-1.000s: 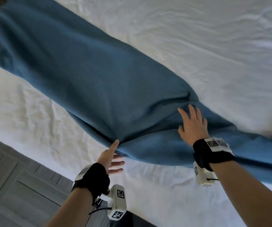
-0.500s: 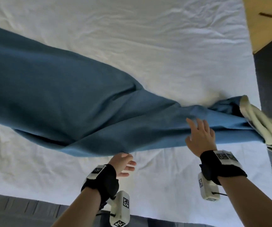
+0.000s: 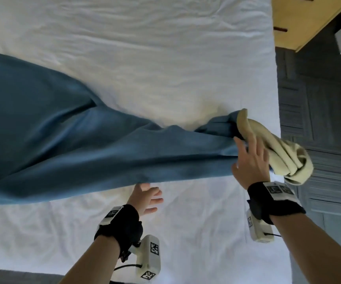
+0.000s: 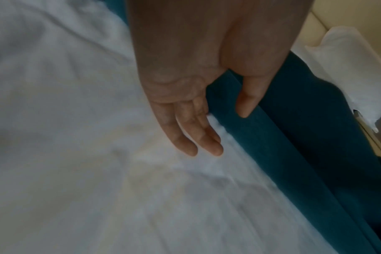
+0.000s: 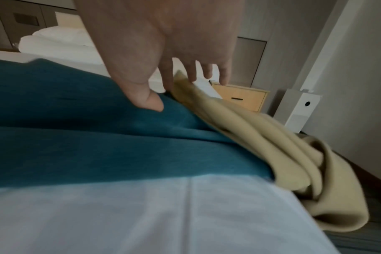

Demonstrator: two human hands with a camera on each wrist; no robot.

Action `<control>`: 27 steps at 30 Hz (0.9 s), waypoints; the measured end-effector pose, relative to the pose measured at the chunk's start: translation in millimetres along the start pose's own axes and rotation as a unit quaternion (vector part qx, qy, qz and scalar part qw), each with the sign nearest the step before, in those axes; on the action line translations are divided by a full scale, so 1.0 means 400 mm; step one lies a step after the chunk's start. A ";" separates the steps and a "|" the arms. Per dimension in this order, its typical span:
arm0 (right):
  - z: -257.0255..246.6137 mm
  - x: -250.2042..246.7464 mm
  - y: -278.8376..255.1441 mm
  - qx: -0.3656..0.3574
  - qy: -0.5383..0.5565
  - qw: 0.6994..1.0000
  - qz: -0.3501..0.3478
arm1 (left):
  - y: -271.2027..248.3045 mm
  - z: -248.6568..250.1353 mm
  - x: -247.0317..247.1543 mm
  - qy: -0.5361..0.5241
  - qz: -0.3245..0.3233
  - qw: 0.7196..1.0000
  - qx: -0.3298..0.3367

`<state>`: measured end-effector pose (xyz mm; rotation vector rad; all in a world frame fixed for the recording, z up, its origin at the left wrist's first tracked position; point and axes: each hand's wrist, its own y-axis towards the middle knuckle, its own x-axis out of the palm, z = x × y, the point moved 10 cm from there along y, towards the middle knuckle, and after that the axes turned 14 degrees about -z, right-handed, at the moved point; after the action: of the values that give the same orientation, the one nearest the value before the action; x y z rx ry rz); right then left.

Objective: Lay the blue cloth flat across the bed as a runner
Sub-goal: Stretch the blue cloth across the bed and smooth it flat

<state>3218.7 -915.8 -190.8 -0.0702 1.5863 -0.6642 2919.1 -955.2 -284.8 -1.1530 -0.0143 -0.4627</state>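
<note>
The blue cloth point(image 3: 83, 144) lies wrinkled and partly folded across the white bed sheet point(image 3: 145, 48), running from the left to the bed's right edge. Its beige end point(image 3: 284, 152) is bunched and hangs over that edge. My right hand point(image 3: 249, 152) rests open on the cloth where blue meets beige; in the right wrist view the thumb of that hand point(image 5: 176, 89) presses the blue cloth point(image 5: 87, 137) and the fingers touch the beige fabric point(image 5: 272, 146). My left hand point(image 3: 151, 193) lies open at the cloth's near edge. The left wrist view has that hand point(image 4: 226, 130) with its thumb over the blue edge point(image 4: 294, 154).
A wooden nightstand point(image 3: 300, 17) stands beyond the bed's right side, above grey carpet point(image 3: 319, 119). The right wrist view adds a white box-shaped unit point(image 5: 302, 110) by the wall and white pillows point(image 5: 54, 41) at the bed's head. White sheet stretches on both sides of the cloth.
The view has swung right along the bed. My right hand has slid right over the blue cloth to its beige end, and my left hand has followed along the near edge.
</note>
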 end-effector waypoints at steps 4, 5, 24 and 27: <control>0.165 0.011 0.067 0.055 0.023 0.997 -0.048 | 0.044 0.011 0.097 0.004 0.004 1.000 -0.010; 0.188 0.028 0.080 0.062 0.019 0.995 -0.076 | 0.050 0.014 0.121 0.013 -0.005 1.000 -0.014; 0.711 -0.031 -0.005 0.315 0.161 0.926 -0.135 | 0.146 0.203 0.361 0.190 -0.064 0.980 -0.001; 0.566 -0.028 0.038 0.205 0.133 0.964 -0.110 | 0.164 0.191 0.353 0.192 -0.059 0.980 -0.015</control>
<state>3435.9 -981.9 -182.6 0.1576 1.6778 -1.2064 3087.7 -915.4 -275.9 -1.0802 0.2603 -0.7881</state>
